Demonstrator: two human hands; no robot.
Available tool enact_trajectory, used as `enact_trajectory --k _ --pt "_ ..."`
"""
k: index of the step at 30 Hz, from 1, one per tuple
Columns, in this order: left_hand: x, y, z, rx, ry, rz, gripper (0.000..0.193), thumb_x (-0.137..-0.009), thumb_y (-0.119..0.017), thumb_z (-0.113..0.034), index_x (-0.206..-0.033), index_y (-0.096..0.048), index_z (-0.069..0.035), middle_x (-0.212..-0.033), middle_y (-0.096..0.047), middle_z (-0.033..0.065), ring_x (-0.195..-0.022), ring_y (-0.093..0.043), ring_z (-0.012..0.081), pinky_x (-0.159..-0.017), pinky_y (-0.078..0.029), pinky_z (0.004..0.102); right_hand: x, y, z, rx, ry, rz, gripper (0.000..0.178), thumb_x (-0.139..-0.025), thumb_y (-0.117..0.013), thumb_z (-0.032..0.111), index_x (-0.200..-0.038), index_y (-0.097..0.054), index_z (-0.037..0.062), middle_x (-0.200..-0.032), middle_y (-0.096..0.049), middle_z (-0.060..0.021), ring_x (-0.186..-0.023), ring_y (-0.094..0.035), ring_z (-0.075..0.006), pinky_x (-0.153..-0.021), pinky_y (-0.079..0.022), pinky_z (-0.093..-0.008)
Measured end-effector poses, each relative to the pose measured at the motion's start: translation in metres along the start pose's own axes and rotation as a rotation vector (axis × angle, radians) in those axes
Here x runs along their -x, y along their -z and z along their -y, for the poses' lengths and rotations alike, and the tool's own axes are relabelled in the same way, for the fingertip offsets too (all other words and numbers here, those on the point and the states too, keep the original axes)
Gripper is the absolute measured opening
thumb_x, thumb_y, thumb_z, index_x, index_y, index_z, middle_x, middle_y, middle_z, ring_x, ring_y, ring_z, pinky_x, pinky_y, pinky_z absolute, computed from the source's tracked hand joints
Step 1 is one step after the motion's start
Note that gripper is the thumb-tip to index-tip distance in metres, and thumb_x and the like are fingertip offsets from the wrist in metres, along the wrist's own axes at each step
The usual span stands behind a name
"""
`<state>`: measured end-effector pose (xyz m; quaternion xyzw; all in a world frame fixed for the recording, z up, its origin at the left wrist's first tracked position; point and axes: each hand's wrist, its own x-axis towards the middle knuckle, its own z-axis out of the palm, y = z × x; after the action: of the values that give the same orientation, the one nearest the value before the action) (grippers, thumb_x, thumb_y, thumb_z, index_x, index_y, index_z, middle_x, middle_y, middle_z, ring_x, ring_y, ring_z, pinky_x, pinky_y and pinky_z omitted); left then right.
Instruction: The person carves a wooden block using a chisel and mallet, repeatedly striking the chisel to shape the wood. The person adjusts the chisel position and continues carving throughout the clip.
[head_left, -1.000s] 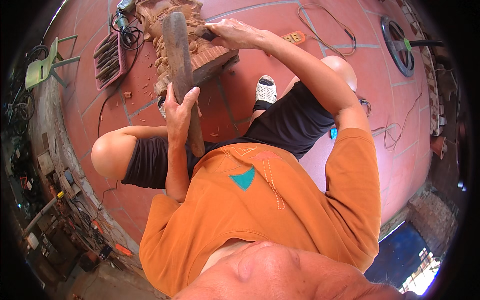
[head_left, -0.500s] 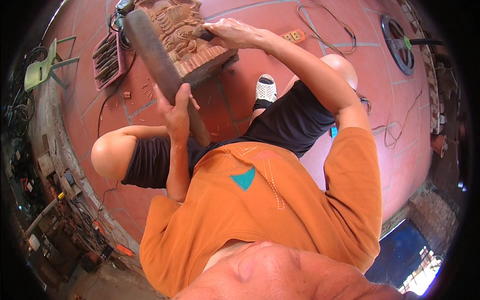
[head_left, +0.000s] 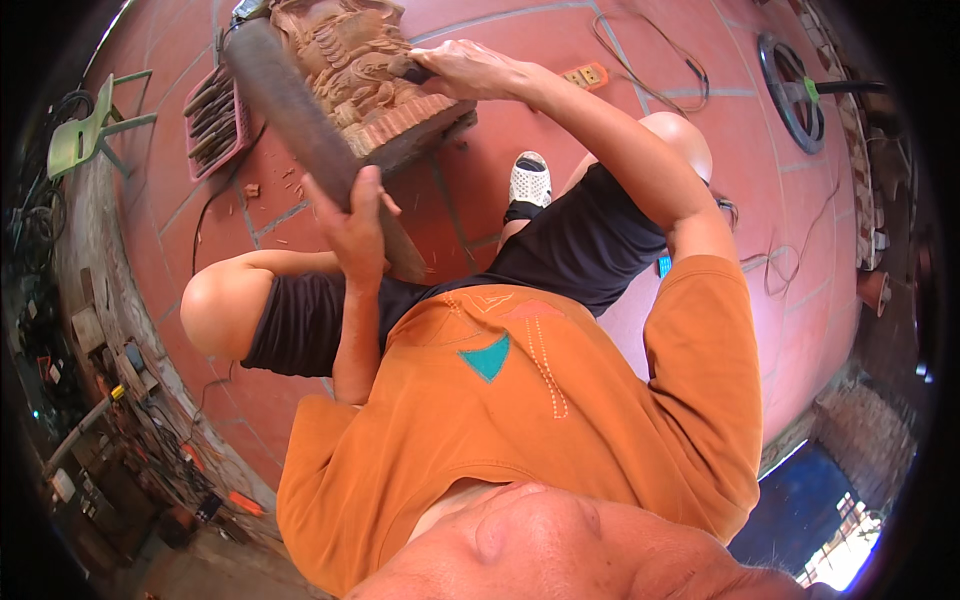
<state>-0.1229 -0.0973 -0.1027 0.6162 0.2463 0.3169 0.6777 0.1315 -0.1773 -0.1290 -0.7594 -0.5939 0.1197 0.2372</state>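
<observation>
My left hand (head_left: 352,228) is closed around the narrow end of a long, dark wooden mallet (head_left: 290,98). The mallet's thick end slants up to the far left, passing over the left side of a wood carving (head_left: 362,85). That carving is a brown block with deep relief and a ridged near edge. At its right side my right hand (head_left: 468,70) grips a chisel (head_left: 408,68); only a dark part of the tool shows, pointing at the relief, and the fingers hide the rest. Whether its tip touches the wood is not clear.
A pink basket (head_left: 240,140) of several carving tools stands left of the block, with a green chair (head_left: 85,135) farther left. Wood chips (head_left: 252,190) and cables lie on the red tiles. An orange power strip (head_left: 585,77) and a dark wheel (head_left: 785,95) are at right.
The mallet's thick end has swung a little to the left, away from the chisel. My right hand and the carving stay almost where they were.
</observation>
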Motion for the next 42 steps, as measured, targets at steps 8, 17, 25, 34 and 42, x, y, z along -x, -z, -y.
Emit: enact_trajectory --k 8,17,25,34,42 --pt "-0.006 0.008 -0.01 -0.173 0.211 0.197 0.029 -0.096 -0.071 -0.018 -0.113 -0.054 -0.003 -0.078 -0.06 0.0032 -0.057 -0.058 0.0104 -0.05 -0.049 0.0262 -0.001 -0.002 -0.001 0.02 -0.02 0.025 0.036 -0.089 -0.072 0.019 -0.116 -0.058 -0.0001 -0.093 -0.07 -0.0241 -0.091 -0.067 -0.0448 -0.08 -0.052 -0.0537" --pt "-0.011 0.002 0.007 -0.594 -0.191 0.349 0.035 -0.096 -0.071 -0.017 -0.121 -0.053 0.0 -0.082 -0.062 0.0065 -0.058 -0.058 0.0105 -0.051 -0.051 0.0271 0.0 0.002 0.002 -0.012 -0.022 0.042 0.035 -0.088 -0.072 0.017 -0.116 -0.058 0.0006 -0.095 -0.07 -0.025 -0.092 -0.068 -0.0445 -0.079 -0.053 -0.0533" --pt "-0.006 0.007 -0.011 -0.077 0.01 0.048 0.029 -0.097 -0.07 -0.015 -0.112 -0.049 -0.002 -0.079 -0.06 0.0056 -0.056 -0.058 0.0105 -0.048 -0.048 0.0259 -0.001 0.0 0.004 0.001 -0.037 0.033 0.033 -0.088 -0.072 0.017 -0.113 -0.058 0.0003 -0.093 -0.07 -0.0247 -0.091 -0.068 -0.0441 -0.077 -0.052 -0.0538" --pt "-0.006 0.014 -0.001 -0.275 0.269 0.306 0.032 -0.096 -0.07 -0.023 -0.115 -0.056 -0.001 -0.078 -0.061 0.0025 -0.056 -0.057 0.0089 -0.047 -0.048 0.0255 -0.003 0.001 0.006 0.036 -0.025 0.069 0.033 -0.089 -0.072 0.018 -0.114 -0.059 0.0001 -0.092 -0.07 -0.0246 -0.091 -0.068 -0.0443 -0.079 -0.053 -0.0531" --pt "-0.01 0.02 -0.005 -0.212 0.288 0.189 0.03 -0.096 -0.071 -0.026 -0.111 -0.055 -0.005 -0.074 -0.058 0.0014 -0.052 -0.056 0.0091 -0.046 -0.049 0.024 0.002 0.002 -0.038 -0.135 -0.089 -0.034 0.034 -0.089 -0.07 0.016 -0.119 -0.06 0.004 -0.097 -0.073 -0.0192 -0.091 -0.07 -0.0391 -0.08 -0.054 -0.0463"
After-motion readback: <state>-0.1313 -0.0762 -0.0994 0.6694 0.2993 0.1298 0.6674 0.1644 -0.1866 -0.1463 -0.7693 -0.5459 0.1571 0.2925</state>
